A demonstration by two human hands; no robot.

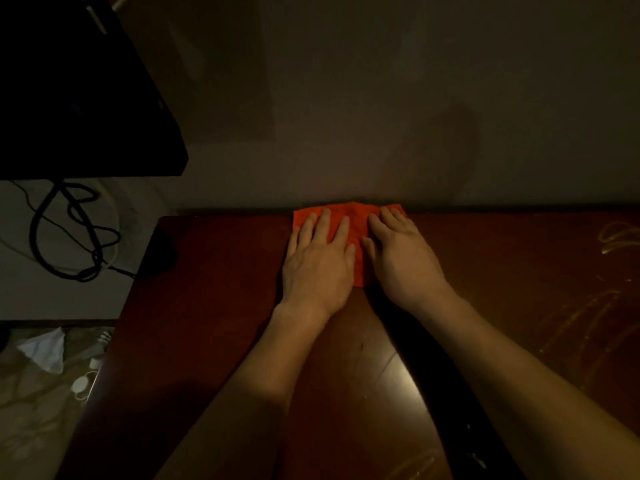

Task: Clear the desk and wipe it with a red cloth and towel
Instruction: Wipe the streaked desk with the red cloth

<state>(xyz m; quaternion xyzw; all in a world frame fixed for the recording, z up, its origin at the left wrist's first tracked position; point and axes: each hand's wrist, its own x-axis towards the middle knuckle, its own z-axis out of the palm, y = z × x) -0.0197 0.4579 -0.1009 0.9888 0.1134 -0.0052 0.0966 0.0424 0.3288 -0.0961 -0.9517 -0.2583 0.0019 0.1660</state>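
A red cloth [353,220] lies flat on the dark brown wooden desk [214,306], right against the wall at the desk's far edge. My left hand [318,261] presses on the cloth's left part with its fingers straight and spread. Beside it, my right hand [401,258] lies flat on the cloth's right part. Both palms cover much of the cloth. No towel is in view.
A black monitor or panel [79,98] hangs at the upper left above a tangle of black cables [76,237]. On the patterned floor at the lower left lie a crumpled white item [45,348] and small white objects. Scratch marks [588,317] streak the desk's right side.
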